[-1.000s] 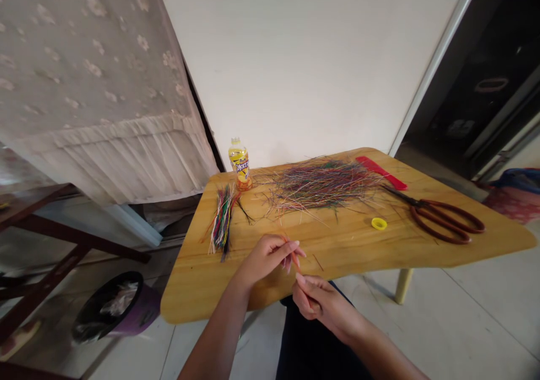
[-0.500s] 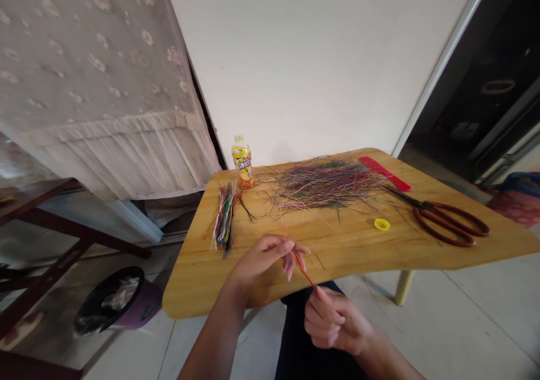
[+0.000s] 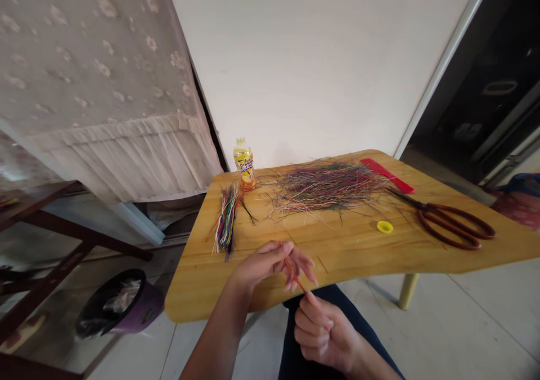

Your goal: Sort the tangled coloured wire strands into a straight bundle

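Observation:
Between my hands, over the near edge of the table, runs a thin bundle of orange-red wires (image 3: 297, 278). My left hand (image 3: 274, 262) pinches its upper end between thumb and index finger, the other fingers loosely spread. Lower down and closer to me, my right hand (image 3: 323, 329) is closed round the other end. Beyond them a large tangle of loose multicoloured wires (image 3: 329, 183) covers the back of the table. Sorted bunches of coloured wires (image 3: 226, 219) lie at the left, with a small dark-tipped bunch (image 3: 248, 210) beside them.
A drink bottle (image 3: 244, 166) stands at the back left. Large scissors (image 3: 447, 217), a yellow ring (image 3: 385, 227) and a red plastic strip (image 3: 388, 175) lie on the right of the wooden table (image 3: 194, 290). A purple bin (image 3: 143, 307) is on the floor at left.
My right hand has moved slightly left and nearer to my left hand, shortening the visible stretch of wire. The left hand's free fingers have spread a little. The view has shifted slightly.

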Demonstrator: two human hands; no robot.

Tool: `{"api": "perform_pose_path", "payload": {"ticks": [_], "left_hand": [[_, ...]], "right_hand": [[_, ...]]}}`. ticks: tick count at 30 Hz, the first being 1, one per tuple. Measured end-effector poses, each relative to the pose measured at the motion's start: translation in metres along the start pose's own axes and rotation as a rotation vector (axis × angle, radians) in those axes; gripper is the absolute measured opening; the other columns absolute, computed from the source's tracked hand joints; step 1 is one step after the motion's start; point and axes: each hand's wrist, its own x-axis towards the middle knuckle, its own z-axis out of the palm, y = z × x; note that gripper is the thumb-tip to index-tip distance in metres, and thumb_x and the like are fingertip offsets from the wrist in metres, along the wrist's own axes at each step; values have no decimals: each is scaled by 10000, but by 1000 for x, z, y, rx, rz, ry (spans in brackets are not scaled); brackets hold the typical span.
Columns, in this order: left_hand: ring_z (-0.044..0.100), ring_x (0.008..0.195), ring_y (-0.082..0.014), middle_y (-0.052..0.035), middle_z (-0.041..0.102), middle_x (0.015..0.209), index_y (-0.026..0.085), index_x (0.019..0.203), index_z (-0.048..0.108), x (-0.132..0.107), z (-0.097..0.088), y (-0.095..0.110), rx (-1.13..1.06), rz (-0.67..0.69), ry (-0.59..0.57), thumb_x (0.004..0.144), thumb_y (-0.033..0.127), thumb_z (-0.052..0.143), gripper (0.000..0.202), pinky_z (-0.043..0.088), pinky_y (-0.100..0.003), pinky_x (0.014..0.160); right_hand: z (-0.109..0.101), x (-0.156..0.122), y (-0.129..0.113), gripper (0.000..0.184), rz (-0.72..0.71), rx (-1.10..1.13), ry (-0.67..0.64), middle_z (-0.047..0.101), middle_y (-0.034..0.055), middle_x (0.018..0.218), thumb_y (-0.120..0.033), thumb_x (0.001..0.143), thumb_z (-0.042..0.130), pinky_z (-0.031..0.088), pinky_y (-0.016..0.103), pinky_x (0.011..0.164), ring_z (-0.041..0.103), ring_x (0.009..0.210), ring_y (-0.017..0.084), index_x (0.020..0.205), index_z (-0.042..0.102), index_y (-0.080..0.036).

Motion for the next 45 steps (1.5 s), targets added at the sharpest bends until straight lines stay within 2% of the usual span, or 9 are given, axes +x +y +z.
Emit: {"api": "perform_pose_path", "payload": {"ticks": [6,11,14,17,20,24,28,34,45], "left_hand": [[580,546,-136,-97,683,639,102,754,691,6,3,-3,11,13,106,840,597,424,569,432,-250,545],[581,509,-127,-93,694,668,106,760,672,7,3,-3,-46,50,155,872,532,427,503,438,-248,527],[552,447,-108,-72,673,619,118,717,643,5,0,-2,-77,91,109,850,506,497,436,403,-216,447],[460,364,-69,-4,575,517,136,653,596,3,-5,-2,-145,134,48,785,473,615,363,325,-178,354],[337,350,-50,61,400,455,160,563,502,3,-7,-1,-284,153,90,771,431,648,372,322,-160,328],[170,362,-44,86,236,434,180,477,311,7,-6,5,-452,78,150,811,436,599,510,310,-129,316],[126,384,-48,86,170,439,181,483,224,7,-8,9,-518,98,209,800,429,619,564,163,-75,282],[94,399,-51,89,184,448,178,481,247,6,-11,11,-449,156,284,763,436,658,562,166,-86,282],[130,374,-48,92,204,418,188,453,305,9,-7,10,-171,313,549,724,514,656,550,178,-129,282]], "right_hand": [[5,-2,-5,525,-88,-144,42,258,-65,468,-310,920,476,226,119,395,212,409,25,475,250,-150],[4,-4,-2,535,-82,-43,27,262,-63,486,-305,920,485,239,107,402,208,419,23,477,229,-149],[2,-6,-2,542,-87,38,3,261,-63,488,-302,915,500,246,98,403,204,423,25,476,221,-147],[1,-8,-2,546,-71,94,-6,270,-62,485,-306,911,509,266,100,411,213,422,26,475,222,-146],[1,-5,-1,550,-52,124,2,281,-61,483,-307,909,516,269,96,406,220,417,23,472,224,-145],[4,2,1,557,-113,183,52,280,-66,482,-288,887,561,243,81,387,220,415,17,482,206,-150],[6,8,8,580,-178,134,98,251,-74,463,-283,857,607,220,80,367,198,407,16,476,189,-156],[3,0,13,586,-233,39,160,224,-76,466,-278,860,597,211,91,375,172,409,20,477,171,-159],[0,-23,15,605,-188,48,203,226,-77,469,-310,847,616,210,99,383,167,416,22,476,164,-154]]}}
